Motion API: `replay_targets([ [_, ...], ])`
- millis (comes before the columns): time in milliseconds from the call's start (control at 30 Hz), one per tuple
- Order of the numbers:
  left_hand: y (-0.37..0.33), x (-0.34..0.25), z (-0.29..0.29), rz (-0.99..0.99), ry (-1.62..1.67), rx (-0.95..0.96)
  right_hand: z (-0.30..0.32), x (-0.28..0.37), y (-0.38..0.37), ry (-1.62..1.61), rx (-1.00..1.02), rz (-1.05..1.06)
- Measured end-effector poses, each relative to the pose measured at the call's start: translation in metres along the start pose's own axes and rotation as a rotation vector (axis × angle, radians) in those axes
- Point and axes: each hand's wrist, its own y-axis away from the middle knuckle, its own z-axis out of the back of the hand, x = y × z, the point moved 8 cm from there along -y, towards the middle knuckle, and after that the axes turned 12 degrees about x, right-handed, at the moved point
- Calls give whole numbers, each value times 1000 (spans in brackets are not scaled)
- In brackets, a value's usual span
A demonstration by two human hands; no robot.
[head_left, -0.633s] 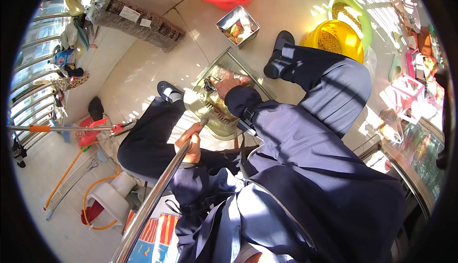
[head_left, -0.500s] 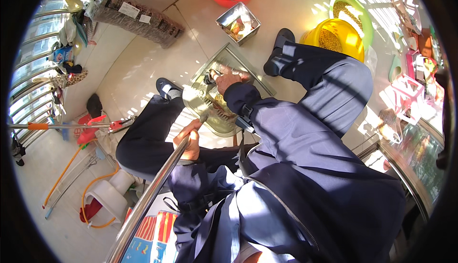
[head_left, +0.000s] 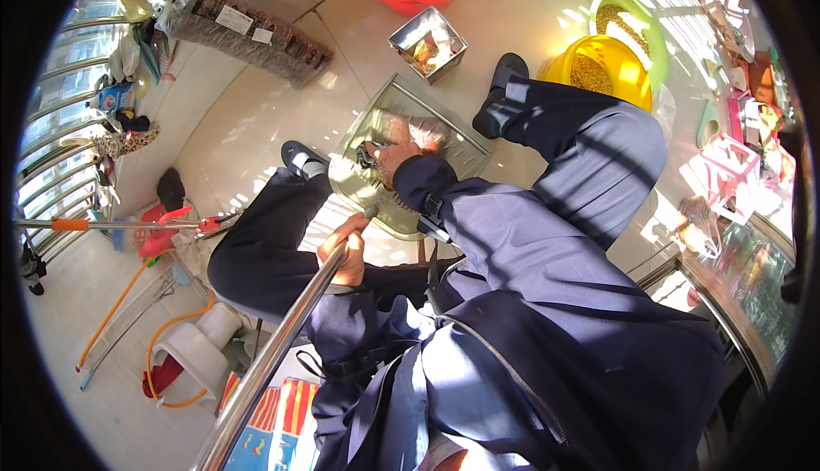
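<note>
My left hand (head_left: 344, 249) is wrapped round a long shiny metal pole (head_left: 282, 334) that slants up from the lower left. Its grey tip (head_left: 371, 211) pokes past my fingers, over the near edge of a greenish see-through plastic tub (head_left: 464, 163). Inside the tub's outline, my right hand (head_left: 397, 162) is closed at a small dark object (head_left: 367, 155), whose kind I cannot make out. A clear pinkish packet (head_left: 427, 134) lies beside that hand. Below it, in the tub, is something brownish that I cannot identify, partly hidden by my sleeve.
Beyond the tub stand a square metal tin (head_left: 430, 54) and a red basin (head_left: 410, 1) with dark contents. A yellow bucket (head_left: 628, 70) and green basin (head_left: 653, 23) hold grains. A wrapped bundle (head_left: 248, 35) lies left; a white toilet-shaped fixture (head_left: 192, 351) stands lower left.
My right hand has shifted slightly left and down with the dark object, uncovering more of the packet. My left hand and the pole have moved a little to the right.
</note>
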Motion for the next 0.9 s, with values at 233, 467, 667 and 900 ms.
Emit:
replay_targets([
  [233, -3, 4, -1, 14, -1, -42, 3, -7, 8, -115, 21, -121],
  [467, -1, 4, 0, -44, 99, -38, 12, -28, 14, -8, -59, -169],
  [667, -5, 4, 0, -80, 138, -47, -14, -36, 34, 98, 149, -57],
  [900, -4, 8, 3, -43, -63, -57, -17, -55, 58, 50, 189, -155],
])
